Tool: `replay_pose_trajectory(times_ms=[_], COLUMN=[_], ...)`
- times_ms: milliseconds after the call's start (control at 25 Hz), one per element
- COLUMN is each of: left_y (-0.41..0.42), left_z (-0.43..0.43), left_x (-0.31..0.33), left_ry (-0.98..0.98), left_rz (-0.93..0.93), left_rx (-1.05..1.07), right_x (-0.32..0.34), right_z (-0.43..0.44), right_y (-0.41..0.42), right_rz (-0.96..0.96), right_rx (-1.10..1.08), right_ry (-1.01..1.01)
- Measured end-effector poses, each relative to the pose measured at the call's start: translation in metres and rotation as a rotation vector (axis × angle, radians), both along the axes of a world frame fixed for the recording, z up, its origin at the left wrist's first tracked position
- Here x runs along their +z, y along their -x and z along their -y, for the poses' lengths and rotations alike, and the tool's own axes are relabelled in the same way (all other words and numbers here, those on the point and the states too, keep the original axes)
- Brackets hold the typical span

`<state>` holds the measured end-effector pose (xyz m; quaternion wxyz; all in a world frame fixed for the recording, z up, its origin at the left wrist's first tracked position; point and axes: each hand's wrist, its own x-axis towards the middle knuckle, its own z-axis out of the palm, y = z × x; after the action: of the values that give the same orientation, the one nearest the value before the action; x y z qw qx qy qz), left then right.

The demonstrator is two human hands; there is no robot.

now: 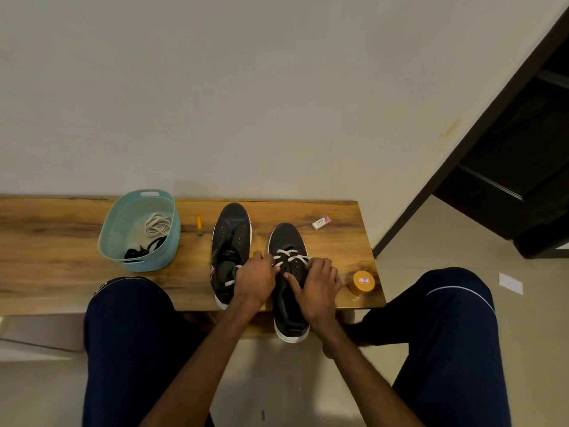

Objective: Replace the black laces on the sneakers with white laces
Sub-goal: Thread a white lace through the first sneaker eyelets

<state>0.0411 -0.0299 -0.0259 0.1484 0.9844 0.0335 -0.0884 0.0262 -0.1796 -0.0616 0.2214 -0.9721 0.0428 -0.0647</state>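
Left hand (pixel 255 280) and right hand (pixel 318 283) both pinch the white lace (pixel 289 257) on the right-side sneaker (pixel 288 237), fingers curled in.

Left hand (pixel 255 278) and right hand (pixel 317 288) pinch the white lace (pixel 289 257) crossing a black sneaker (pixel 288 238) on the surface (pixel 61 229); a second sneaker (pixel 232 229) stands just beside.
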Motion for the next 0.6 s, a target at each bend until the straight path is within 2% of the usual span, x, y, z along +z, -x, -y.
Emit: replay_pose_trajectory(times_ms=[40, 80, 120, 160, 240, 320, 360, 400, 440, 520, 600], left_y=[-0.001, -0.002, -0.003, -0.003, -0.006, -0.004, -0.002, 0.0, 0.001, 0.006, 0.009], left_z=[0.002, 0.003, 0.0, -0.005, -0.024, -0.043, -0.048, -0.049, -0.047, -0.041, -0.039], left_x=[-0.001, 0.002, 0.006, 0.013, 0.032, 0.053, 0.061, 0.065, 0.067, 0.071, 0.077], left_ry=[-0.033, 0.044, 0.215, 0.473, 1.107, 1.666, 1.854, 1.909, 1.855, 1.761, 1.789], left_rz=[-0.005, 0.039, 0.116, 0.195, 0.299, 0.309, 0.267, 0.21, 0.154, 0.06, -0.009], left_rx=[-0.002, 0.028, 0.074, 0.152, 0.346, 0.434, 0.452, 0.463, 0.454, 0.354, 0.226], right_x=[0.001, 0.002, 0.002, 0.002, 0.0, -0.004, -0.005, -0.005, -0.005, -0.003, 0.0], right_z=[-0.002, -0.002, -0.003, -0.003, -0.006, -0.008, -0.008, -0.008, -0.007, -0.006, -0.006], right_y=[0.002, 0.003, 0.004, 0.004, 0.003, 0.002, 0.001, 0.001, 0.001, 0.001, 0.001], right_rz=[-0.032, -0.065, -0.093, -0.123, -0.162, -0.171, -0.168, -0.164, -0.165, -0.18, -0.191], right_rx=[0.001, -0.001, -0.005, -0.009, -0.002, 0.009, 0.009, 0.007, 0.006, 0.013, 0.015], right_ry=[0.053, 0.076, 0.067, 0.038, 0.003, -0.002, -0.009, -0.017, -0.023, -0.027, -0.008])
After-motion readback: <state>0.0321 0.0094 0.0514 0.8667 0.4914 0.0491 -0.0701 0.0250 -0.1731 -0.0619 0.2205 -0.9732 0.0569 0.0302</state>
